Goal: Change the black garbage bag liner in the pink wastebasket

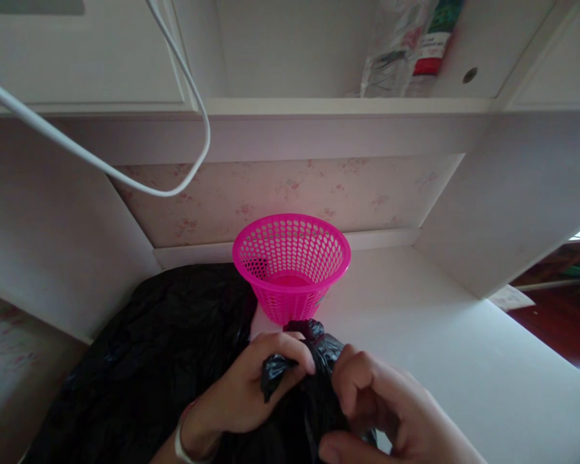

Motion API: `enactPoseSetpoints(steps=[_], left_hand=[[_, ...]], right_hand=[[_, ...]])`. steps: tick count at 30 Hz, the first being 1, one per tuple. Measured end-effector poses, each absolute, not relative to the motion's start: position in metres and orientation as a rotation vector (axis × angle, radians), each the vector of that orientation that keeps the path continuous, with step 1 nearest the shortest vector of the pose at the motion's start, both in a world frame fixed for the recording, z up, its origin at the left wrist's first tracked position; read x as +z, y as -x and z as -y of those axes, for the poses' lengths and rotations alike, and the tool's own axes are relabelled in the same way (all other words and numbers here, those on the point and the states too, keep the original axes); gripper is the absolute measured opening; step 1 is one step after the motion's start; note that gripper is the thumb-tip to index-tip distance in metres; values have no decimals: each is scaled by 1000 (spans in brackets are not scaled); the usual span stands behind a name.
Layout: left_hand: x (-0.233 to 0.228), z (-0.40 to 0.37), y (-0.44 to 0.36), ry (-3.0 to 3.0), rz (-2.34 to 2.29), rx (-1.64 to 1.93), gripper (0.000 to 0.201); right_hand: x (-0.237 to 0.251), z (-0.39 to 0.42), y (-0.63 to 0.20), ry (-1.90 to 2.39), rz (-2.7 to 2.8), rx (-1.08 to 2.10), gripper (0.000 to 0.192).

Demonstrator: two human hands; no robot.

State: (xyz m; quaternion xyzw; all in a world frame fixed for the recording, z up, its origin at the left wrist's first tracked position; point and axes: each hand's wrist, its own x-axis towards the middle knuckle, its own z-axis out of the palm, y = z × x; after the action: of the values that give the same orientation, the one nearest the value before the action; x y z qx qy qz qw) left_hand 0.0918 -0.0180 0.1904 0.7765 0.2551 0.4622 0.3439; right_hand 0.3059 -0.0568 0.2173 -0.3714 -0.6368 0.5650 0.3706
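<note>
Bunched black plastic bag (319, 386) fills the space between my two hands at the bottom middle. My left hand (256, 377) is closed around a gathered part of it, and a twist of plastic pokes out between thumb and forefinger. On the other side, my right hand (381, 406) has its fingers curled against the bag's right edge. Just beyond my hands stands a pink perforated plastic basket (292, 299), upright, with a bare inside. More black plastic (174, 341) is spread in a heap to the left of the basket.
A white surface (415, 309) lies under the basket, with white side panels left and right. Overhead, an open shelf (294, 106) holds a clear plastic package (391, 55) and a red-and-green labelled bottle (435, 48). A white cable (140, 187) hangs at upper left.
</note>
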Motion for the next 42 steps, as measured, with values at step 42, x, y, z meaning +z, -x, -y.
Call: enactPoseSetpoints(steps=[42], left_hand=[[170, 33, -90, -2705, -868, 1379, 17]], right_hand=[[184, 5, -288, 947, 2217, 36, 45]])
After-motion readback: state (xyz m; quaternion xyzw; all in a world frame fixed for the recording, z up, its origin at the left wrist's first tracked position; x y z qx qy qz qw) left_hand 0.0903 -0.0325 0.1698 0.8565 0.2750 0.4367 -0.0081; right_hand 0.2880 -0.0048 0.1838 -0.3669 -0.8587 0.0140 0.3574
